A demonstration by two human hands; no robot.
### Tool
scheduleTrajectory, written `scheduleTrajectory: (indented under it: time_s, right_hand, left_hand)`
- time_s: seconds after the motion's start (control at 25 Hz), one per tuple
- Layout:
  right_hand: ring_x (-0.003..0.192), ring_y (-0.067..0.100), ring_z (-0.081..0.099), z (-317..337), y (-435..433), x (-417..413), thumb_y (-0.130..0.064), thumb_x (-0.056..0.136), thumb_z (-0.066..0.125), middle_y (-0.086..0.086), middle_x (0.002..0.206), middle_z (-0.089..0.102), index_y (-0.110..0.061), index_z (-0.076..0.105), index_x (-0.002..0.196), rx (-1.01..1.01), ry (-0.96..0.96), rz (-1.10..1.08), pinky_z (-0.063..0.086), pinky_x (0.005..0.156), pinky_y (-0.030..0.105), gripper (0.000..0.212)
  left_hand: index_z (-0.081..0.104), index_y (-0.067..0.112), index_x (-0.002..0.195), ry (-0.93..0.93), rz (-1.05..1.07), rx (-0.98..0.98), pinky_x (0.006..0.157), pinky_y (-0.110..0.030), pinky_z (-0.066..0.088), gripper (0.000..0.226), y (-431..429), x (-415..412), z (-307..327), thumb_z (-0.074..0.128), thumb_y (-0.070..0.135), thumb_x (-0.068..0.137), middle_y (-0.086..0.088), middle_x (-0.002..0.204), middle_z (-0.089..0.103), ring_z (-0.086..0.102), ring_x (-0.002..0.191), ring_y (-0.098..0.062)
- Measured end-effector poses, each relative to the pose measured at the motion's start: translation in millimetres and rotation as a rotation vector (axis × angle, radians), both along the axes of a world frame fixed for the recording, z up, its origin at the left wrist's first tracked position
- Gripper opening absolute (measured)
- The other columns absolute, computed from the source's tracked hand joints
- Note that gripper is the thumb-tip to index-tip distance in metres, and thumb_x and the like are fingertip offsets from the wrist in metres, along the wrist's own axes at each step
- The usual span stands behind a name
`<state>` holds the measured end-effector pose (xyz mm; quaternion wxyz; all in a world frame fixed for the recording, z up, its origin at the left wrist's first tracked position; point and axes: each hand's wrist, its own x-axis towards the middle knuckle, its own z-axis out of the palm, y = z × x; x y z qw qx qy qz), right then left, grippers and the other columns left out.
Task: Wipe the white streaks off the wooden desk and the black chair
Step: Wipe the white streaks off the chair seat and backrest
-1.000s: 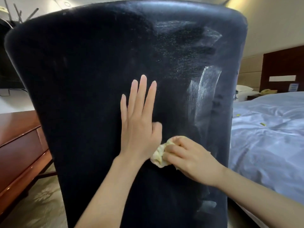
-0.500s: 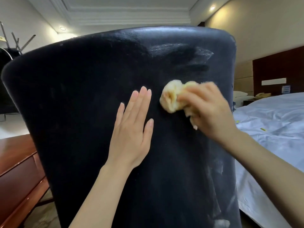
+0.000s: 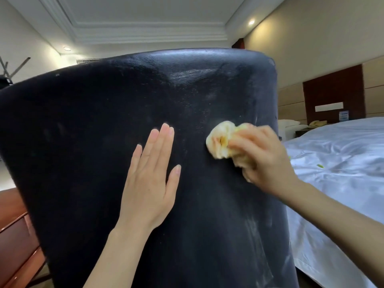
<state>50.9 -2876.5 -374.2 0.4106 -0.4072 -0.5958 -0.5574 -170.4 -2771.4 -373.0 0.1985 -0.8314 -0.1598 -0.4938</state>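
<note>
**Desk editor:** What does the frame show?

**Photographer:** A person's right hand [image 3: 268, 161] presses a bunched yellow cloth [image 3: 223, 140] against the upper right of a black chair [image 3: 83, 142] back, its grip closed around the wad. The left hand [image 3: 149, 181] lies flat and empty on the leather, fingers straight, just left of the cloth, apparently steadying the chair.

**Desk editor:** And the streaks?

**Photographer:** Faint white smears [image 3: 255, 229] run down the lower right of the chair back, below the cloth. A hazy patch near the top edge may be only glare. The wooden worktop [image 3: 14, 231] sits low at left, behind the chair; its surface is mostly hidden. A white bed [image 3: 336, 154] lies to the right.

**Desk editor:** Best way to finish this pass?

**Photographer:** Probably long, firm downward strokes over the lower smears, a clean fold of cloth turned outward, the flat hand bracing so the chair does not swivel.
</note>
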Motion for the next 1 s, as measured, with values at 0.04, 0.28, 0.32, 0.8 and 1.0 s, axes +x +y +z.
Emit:
scheduleTrajectory:
  time_s: [0.04, 0.28, 0.32, 0.8, 1.0]
  right_hand:
    - [0.094, 0.03, 0.052, -10, -3, 5, -0.005, 0.089, 0.036, 0.006, 0.108, 0.054, -0.013, 0.054, 0.106, -0.081, -0.056, -0.004, 0.031, 0.085, 0.023, 0.026]
    - [0.089, 0.027, 0.051, -80, -25, 25, -0.003, 0.088, 0.048, 0.001, 0.093, 0.054, -0.015, 0.058, 0.092, -0.484, -0.349, -0.043, 0.044, 0.085, 0.033, 0.017]
    - [0.088, 0.024, 0.051, -95, -29, 28, -0.007, 0.093, 0.046, -0.001, 0.091, 0.054, -0.017, 0.058, 0.089, -0.53, -0.437, -0.087, 0.044, 0.086, 0.032, 0.017]
    - [0.084, 0.033, 0.056, 18, -31, 56, -0.002, 0.088, 0.044, 0.012, 0.094, 0.061, -0.011, 0.061, 0.091, -0.141, -0.298, -0.182, 0.046, 0.068, 0.041, 0.019]
    - [0.093, 0.028, 0.046, 82, -33, 59, 0.0, 0.066, 0.053, 0.004, 0.107, 0.059, -0.02, 0.055, 0.096, 0.128, 0.168, -0.115, 0.037, 0.084, 0.029, 0.037]
  left_hand:
    - [0.0, 0.025, 0.153, -0.014, 0.001, 0.002, 0.117, -0.023, -0.007, 0.061, -2, 1, -1, 0.025, 0.033, 0.097, 0.013, 0.16, 0.001, -0.004, 0.146, -0.004]
    - [0.028, 0.013, 0.147, -0.154, 0.111, 0.084, 0.118, -0.042, 0.004, 0.058, -20, 23, -3, 0.037, 0.028, 0.093, -0.006, 0.156, 0.023, 0.015, 0.145, -0.024]
    - [0.027, 0.013, 0.148, -0.146, 0.138, 0.109, 0.118, -0.044, 0.002, 0.059, -24, 30, 0, 0.038, 0.028, 0.092, -0.007, 0.157, 0.021, 0.014, 0.146, -0.026]
    - [0.009, 0.024, 0.153, -0.086, 0.325, 0.209, 0.111, -0.058, 0.001, 0.065, -25, 74, 25, 0.026, 0.045, 0.094, -0.005, 0.161, 0.001, -0.003, 0.147, -0.032]
    - [0.008, 0.025, 0.153, -0.088, 0.305, 0.227, 0.112, -0.057, 0.002, 0.065, -21, 73, 24, 0.027, 0.045, 0.094, -0.003, 0.161, 0.001, -0.004, 0.147, -0.029]
